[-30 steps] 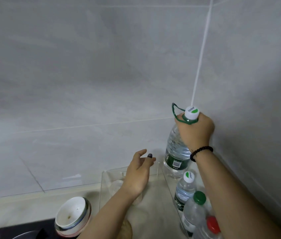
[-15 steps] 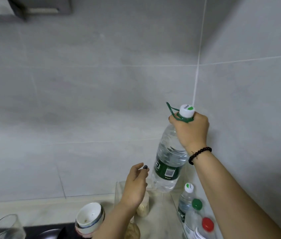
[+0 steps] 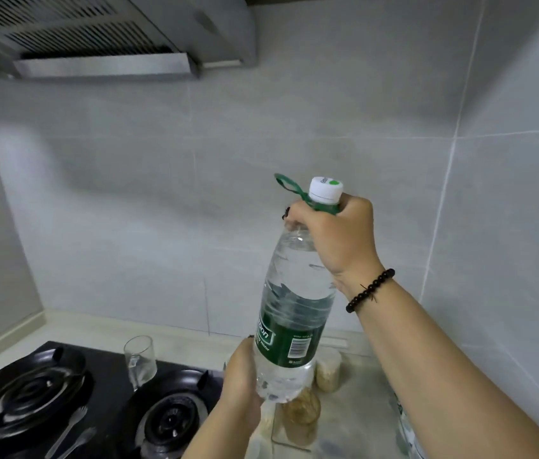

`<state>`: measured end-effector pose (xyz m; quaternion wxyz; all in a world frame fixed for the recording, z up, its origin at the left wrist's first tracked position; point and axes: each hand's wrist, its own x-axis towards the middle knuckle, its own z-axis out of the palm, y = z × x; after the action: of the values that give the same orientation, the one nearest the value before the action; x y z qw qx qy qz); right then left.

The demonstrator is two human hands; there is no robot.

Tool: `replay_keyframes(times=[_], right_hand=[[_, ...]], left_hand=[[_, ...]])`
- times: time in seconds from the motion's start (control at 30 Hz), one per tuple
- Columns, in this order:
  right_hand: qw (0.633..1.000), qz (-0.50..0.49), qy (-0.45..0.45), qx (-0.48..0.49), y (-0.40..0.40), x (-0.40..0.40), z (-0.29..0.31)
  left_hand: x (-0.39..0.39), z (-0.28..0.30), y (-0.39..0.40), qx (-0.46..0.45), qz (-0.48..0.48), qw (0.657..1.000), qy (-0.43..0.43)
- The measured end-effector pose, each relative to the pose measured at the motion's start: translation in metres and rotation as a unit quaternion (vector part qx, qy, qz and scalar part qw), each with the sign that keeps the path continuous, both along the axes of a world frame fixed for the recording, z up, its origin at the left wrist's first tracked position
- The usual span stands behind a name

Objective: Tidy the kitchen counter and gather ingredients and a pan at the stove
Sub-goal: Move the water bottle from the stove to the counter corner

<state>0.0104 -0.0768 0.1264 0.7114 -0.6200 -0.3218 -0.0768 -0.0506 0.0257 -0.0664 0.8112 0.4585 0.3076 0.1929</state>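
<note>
Aloft, both hands (image 3: 334,236) grip bottle (image 3: 294,313).

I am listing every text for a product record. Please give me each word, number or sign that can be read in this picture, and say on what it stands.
"...bon": white letters, cut off at the start, on the green label of the large clear plastic water bottle.
"Water": small white word below it, same label.
Barcode on that label: digits too small to read.
White screw cap: a green dot and a word too blurred to read.
</note>
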Motion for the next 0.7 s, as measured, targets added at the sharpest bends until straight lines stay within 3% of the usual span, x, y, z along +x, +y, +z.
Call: replay_keyframes(times=[0.1, 0.3, 0.5, 0.7], right_hand=[[0.997, 0.062, -0.009, -0.036, 0.019, -0.032, -0.009], [0.983, 0.180, 0.016, -0.029, 0.049, -0.087, -0.024], [0.956, 0.289, 0.010, -0.044, 0.077, -0.142, -0.041], [0.913, 0.399, -0.012, -0.078, 0.101, -0.192, -0.046]], left_hand=[[-0.044, -0.012, 0.001, -0.048, -0.022, 0.998, -0.022], [-0.123, -0.031, 0.001, -0.192, -0.008, 0.968, -0.161], [-0.180, -0.062, 0.002, -0.288, 0.123, 0.918, -0.244], [-0.230, -0.069, -0.005, -0.297, 0.236, 0.886, -0.267]])
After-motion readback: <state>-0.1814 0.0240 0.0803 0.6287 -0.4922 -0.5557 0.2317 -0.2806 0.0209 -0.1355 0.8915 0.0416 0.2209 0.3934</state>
